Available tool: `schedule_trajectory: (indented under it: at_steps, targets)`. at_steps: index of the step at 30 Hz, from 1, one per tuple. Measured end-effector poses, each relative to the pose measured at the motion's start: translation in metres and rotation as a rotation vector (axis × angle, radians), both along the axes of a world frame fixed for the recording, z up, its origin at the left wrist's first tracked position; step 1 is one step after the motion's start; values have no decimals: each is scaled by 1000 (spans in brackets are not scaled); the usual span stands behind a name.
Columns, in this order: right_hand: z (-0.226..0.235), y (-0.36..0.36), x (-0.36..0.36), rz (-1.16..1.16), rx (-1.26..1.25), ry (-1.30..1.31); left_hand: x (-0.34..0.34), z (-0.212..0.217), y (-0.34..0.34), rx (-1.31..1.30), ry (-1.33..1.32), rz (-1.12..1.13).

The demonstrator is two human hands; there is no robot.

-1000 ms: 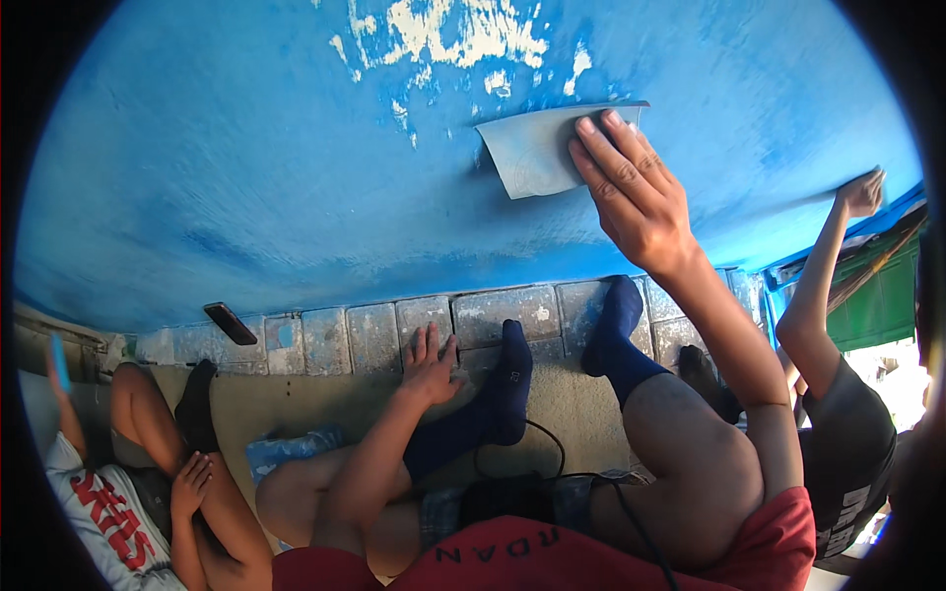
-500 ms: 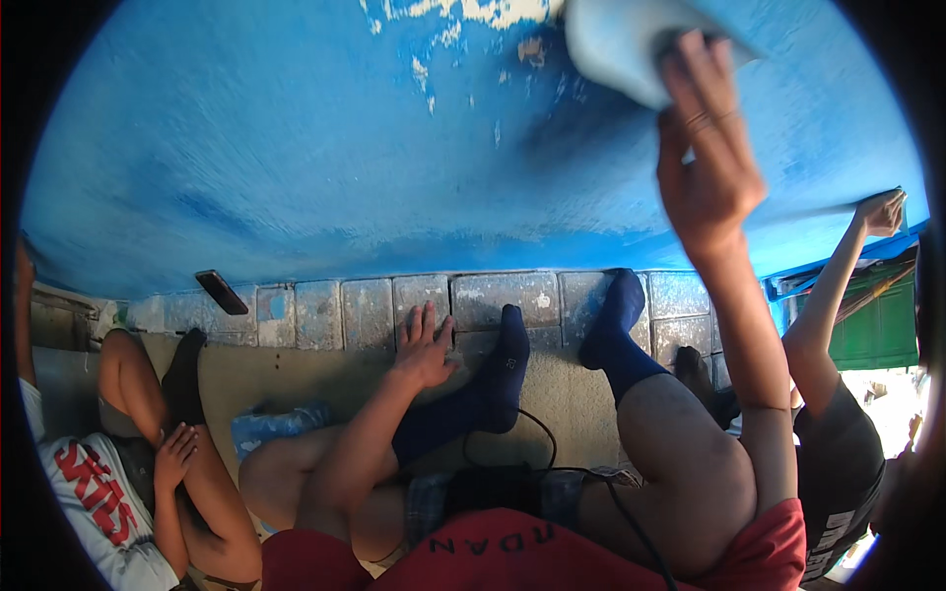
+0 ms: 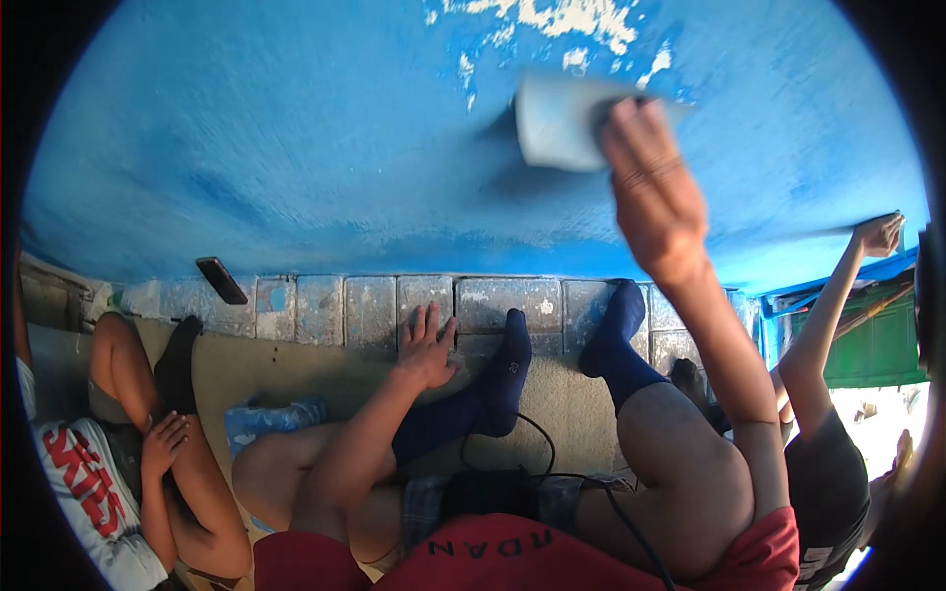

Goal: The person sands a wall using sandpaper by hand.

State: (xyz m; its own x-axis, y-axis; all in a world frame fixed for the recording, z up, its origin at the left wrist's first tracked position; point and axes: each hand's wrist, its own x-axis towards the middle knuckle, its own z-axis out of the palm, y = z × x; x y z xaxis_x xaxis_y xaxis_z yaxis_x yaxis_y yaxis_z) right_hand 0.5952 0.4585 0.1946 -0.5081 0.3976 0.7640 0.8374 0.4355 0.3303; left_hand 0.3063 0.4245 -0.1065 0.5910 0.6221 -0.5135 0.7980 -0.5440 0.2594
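My right hand point(image 3: 658, 202) is raised against the blue wall point(image 3: 296, 167), its fingers pressing a pale, stiff sheet of sandpaper point(image 3: 557, 123) to the painted surface. Motion blurs the sheet, and its underside is hidden. Just above it, the paint has flaked off in white patches point(image 3: 591, 25). My left hand point(image 3: 427, 355) lies flat with fingers spread on the row of grey paving blocks point(image 3: 507, 300) at the wall's foot; nothing is in it.
A phone point(image 3: 222, 281) leans at the wall's base on the left. A person point(image 3: 94, 492) sits at the left; another point(image 3: 828, 463) at the right reaches to the wall. A blue plastic bag point(image 3: 261, 424) lies beside my leg, and a black cable point(image 3: 547, 443) crosses my lap.
My right hand has swept the sandpaper down and to the left along the wall. My left hand stays on the blocks. The view has shifted slightly.
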Motion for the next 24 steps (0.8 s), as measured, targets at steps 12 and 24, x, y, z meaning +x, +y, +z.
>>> schedule_trajectory:
  at_steps: [12,24]
  targets:
    - [25,16,-21,70,87,34,-8,-8,-1,46,-53,5]
    - [4,15,-38,83,-112,-195,-3,-5,0,12,-14,-1]
